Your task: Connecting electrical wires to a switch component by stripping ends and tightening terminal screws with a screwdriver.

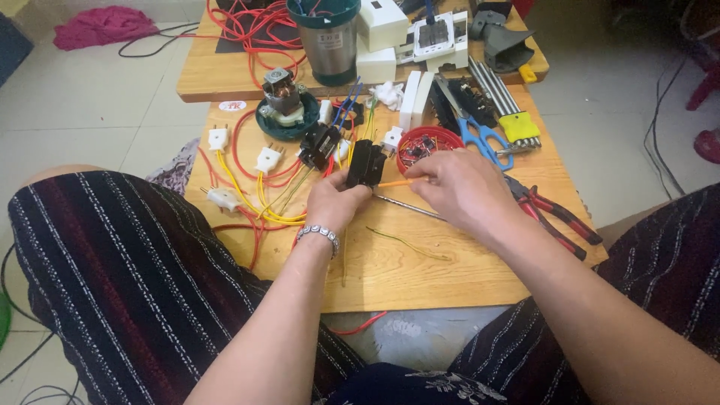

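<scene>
My left hand (335,201) grips a black plastic electrical part (365,163) upright over a low wooden table (420,270). A beaded bracelet (319,234) is on that wrist. My right hand (459,189) holds an orange-handled screwdriver (395,182) whose tip points left into the black part. A thin metal rod (409,208) lies on the wood just under both hands.
White plugs on red and yellow wires (247,187) lie left of the hands. A small motor on a green base (285,105), a red round tray of small parts (429,145), blue scissors (480,136) and red pliers (551,214) sit nearby. A metal cylinder (328,41) stands behind.
</scene>
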